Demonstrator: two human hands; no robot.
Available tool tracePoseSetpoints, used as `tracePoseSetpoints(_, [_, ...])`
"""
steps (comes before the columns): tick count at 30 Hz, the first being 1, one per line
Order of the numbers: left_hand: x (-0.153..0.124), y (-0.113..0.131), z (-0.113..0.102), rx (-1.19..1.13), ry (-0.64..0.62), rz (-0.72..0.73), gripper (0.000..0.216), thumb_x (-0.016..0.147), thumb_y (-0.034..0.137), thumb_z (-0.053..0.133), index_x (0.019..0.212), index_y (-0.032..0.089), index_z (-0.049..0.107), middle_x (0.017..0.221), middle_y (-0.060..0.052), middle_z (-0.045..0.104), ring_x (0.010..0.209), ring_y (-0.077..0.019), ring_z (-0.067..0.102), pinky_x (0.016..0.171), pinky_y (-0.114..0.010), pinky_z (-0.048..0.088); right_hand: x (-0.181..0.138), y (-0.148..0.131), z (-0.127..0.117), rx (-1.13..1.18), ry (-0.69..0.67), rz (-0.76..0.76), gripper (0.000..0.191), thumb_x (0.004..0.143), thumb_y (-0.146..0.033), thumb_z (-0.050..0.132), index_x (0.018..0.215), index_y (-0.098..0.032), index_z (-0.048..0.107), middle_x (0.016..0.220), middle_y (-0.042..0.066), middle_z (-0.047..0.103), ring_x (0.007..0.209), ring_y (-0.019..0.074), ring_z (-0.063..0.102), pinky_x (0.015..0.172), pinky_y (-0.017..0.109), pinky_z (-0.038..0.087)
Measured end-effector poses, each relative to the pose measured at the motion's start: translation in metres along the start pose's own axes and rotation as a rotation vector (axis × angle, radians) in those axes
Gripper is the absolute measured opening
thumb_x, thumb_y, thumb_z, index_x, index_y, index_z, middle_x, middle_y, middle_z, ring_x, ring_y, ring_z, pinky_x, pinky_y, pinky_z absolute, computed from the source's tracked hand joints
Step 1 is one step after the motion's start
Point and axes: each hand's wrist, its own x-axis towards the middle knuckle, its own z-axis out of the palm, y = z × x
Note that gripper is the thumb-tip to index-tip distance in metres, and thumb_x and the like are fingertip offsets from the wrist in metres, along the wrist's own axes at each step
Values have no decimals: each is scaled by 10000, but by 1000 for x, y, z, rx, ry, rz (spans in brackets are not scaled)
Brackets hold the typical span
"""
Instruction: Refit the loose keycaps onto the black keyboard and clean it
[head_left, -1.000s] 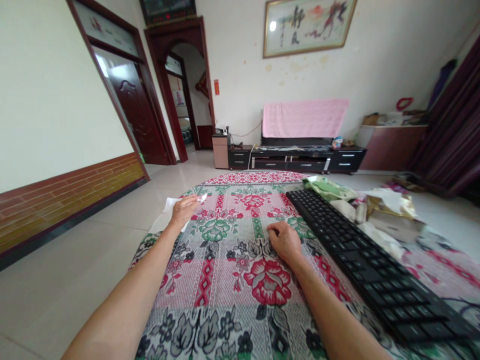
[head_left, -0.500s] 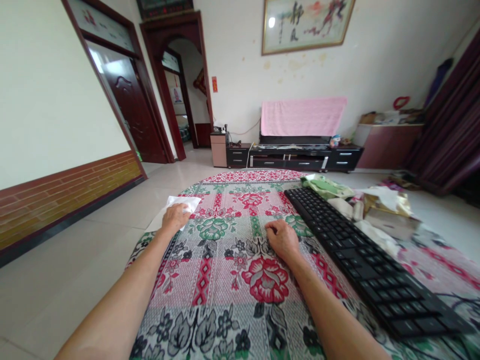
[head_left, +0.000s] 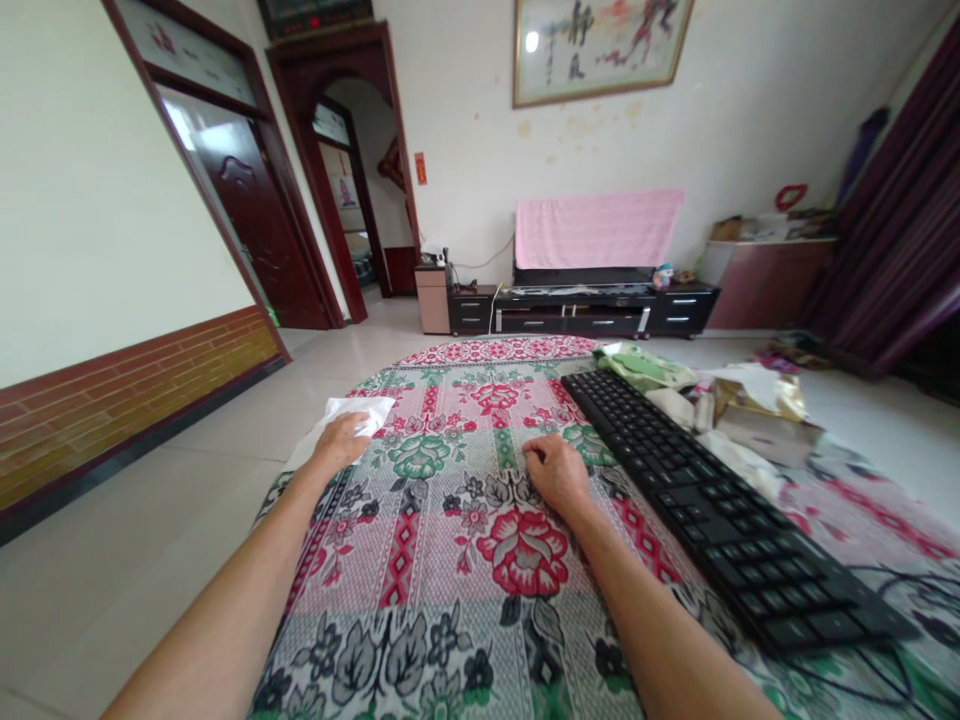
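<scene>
Two bare hands rest on a table covered with a floral cloth in red, green and grey. At the table's left edge, the left hand lies palm down on a white tissue, its fingers pressing the sheet flat against the cloth rather than pinching it; part of the tissue hangs out over the left edge, and its far corner shows beyond the knuckles. Toward the middle of the table, well apart from the tissue, the right hand sits knuckles up with its fingers curled loosely under, holding nothing and touching only the cloth. Just to the right of that hand, near but not touching it, a black keyboard lies at a slant, running from the far middle of the table down toward the near right edge. At the keyboard's far end lies a crumpled green cloth. Farther right, along the right edge, sits a loose heap of papers and wrappers, with a gold-coloured packet among them; what else lies in that heap is too jumbled to tell.
</scene>
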Motion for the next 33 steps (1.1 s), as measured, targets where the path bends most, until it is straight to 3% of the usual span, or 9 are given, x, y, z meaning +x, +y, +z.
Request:
tracePoseSetpoints(8, [-17,-2,-3,-14,119,-16,485,744,379,517,1202,218,523,1259,-73,508,1126,-218,495,958,-293,378,-1,0,0,3,16,-19,234,774,-190,457,794,-203,689,852,37,649,800,148,580,731,219,398])
tracePoseSetpoints(13, [-26,7,-7,63,178,10,367,731,443,537,1003,223,647,1269,-81,482,1144,-254,462,971,-323,360,-1,1,1,8,18,-16,232,770,-189,460,796,-206,689,866,36,649,808,146,581,735,219,395])
tracePoseSetpoints(18, [-25,15,-7,157,147,24,274,783,369,452,748,221,681,1065,-67,582,1063,-248,492,894,-319,399,0,0,0,-4,14,-5,233,773,-194,459,794,-206,690,866,33,652,799,148,583,724,224,395])
tracePoseSetpoints(24, [-18,21,-5,177,140,42,309,815,262,360,704,158,630,899,-101,603,926,-225,544,836,-296,408,-1,-1,-1,-5,12,-8,234,767,-187,463,798,-208,694,866,36,655,789,147,585,723,221,395])
tracePoseSetpoints(33, [-6,11,7,7,119,48,267,801,265,365,692,190,597,954,-60,615,953,-175,559,838,-235,406,-1,1,0,0,23,-23,227,771,-191,465,801,-202,690,859,37,654,803,145,585,740,216,397])
